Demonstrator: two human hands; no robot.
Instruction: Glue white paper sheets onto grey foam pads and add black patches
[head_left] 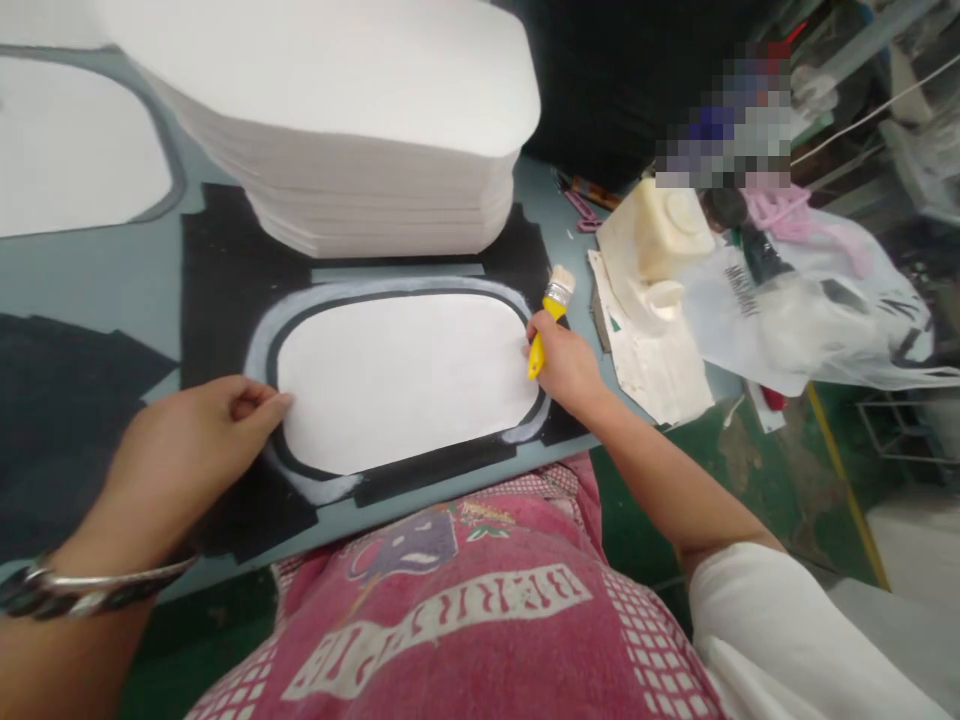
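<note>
A white panel with rounded ends (pixel 405 380) lies flat on black sheet material (pixel 217 270), with a black rim around it. Outside the rim runs a whitish smeared band (pixel 262 320), broken along the near side. My right hand (pixel 566 370) holds a paintbrush (pixel 555 300) with a yellow handle, bristles pointing up and away, and its fingers are at the panel's right end. At the left end, the thumb and forefinger of my left hand (pixel 202 440) are pinched together at the rim; whatever they may grip is too small to make out.
A tall stack of white panels (pixel 390 200) stands just behind. Another white panel (pixel 75 150) lies at far left, above black material (pixel 67 430). On the right are a cream plastic container (pixel 652 230), pink-handled scissors (pixel 583 212) and plastic bags (pixel 825 300). The table's near edge meets a pink apron (pixel 465 620).
</note>
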